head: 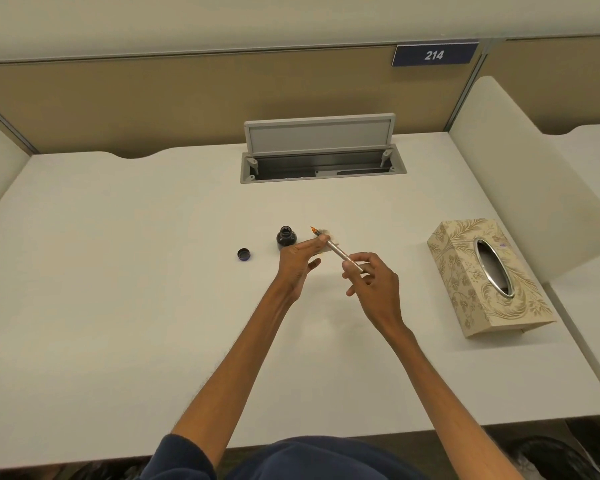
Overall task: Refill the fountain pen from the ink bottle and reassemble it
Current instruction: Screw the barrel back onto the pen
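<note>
Gripping the fountain pen (338, 251) low on its barrel, the right hand (371, 285) is aiming the nib toward eleven o'clock. The left hand (300, 259), nearer the nib, is pinching a tissue (329, 237) against the front end, with the open ink bottle (286, 238) just beside it at ten o'clock.

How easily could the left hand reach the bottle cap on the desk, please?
Probably easily: the cap lies alone, left of the open ink bottle, though the left hand first must release the pen.

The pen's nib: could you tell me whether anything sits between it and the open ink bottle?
Nothing visible does. The nib points up just right of the bottle, whose mouth is uncovered; its cap lies to the left on the desk. The left hand is beside the bottle, not over it.
</note>
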A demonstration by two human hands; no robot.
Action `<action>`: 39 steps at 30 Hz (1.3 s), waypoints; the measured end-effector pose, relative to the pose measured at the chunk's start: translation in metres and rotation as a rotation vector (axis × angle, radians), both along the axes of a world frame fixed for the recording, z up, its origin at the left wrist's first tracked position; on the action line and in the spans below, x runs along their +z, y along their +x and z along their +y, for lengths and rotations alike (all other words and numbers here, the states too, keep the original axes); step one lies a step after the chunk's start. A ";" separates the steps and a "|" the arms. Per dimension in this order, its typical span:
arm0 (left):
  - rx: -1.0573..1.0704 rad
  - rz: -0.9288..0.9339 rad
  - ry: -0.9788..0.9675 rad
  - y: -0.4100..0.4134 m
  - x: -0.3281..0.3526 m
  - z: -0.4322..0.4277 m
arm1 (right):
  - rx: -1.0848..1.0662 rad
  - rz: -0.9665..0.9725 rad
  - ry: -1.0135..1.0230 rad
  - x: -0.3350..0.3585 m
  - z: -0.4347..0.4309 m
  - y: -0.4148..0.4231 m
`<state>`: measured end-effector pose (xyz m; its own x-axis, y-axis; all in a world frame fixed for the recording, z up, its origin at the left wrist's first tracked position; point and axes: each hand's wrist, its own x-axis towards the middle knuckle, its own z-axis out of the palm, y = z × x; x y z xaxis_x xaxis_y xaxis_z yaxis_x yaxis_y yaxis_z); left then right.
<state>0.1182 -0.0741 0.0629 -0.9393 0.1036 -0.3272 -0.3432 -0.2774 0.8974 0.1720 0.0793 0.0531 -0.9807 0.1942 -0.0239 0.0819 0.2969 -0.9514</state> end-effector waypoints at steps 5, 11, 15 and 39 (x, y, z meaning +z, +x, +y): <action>0.005 0.004 -0.008 0.001 0.000 0.000 | -0.041 0.053 0.074 -0.002 0.001 -0.001; 0.021 0.009 -0.011 0.003 0.000 0.004 | -0.089 0.077 0.112 -0.003 -0.004 -0.002; 0.009 0.023 -0.025 0.002 0.001 0.007 | -0.068 0.046 0.127 -0.002 -0.005 -0.003; -0.040 0.088 0.037 -0.004 -0.017 0.003 | 0.049 -0.203 -0.073 0.011 0.003 -0.011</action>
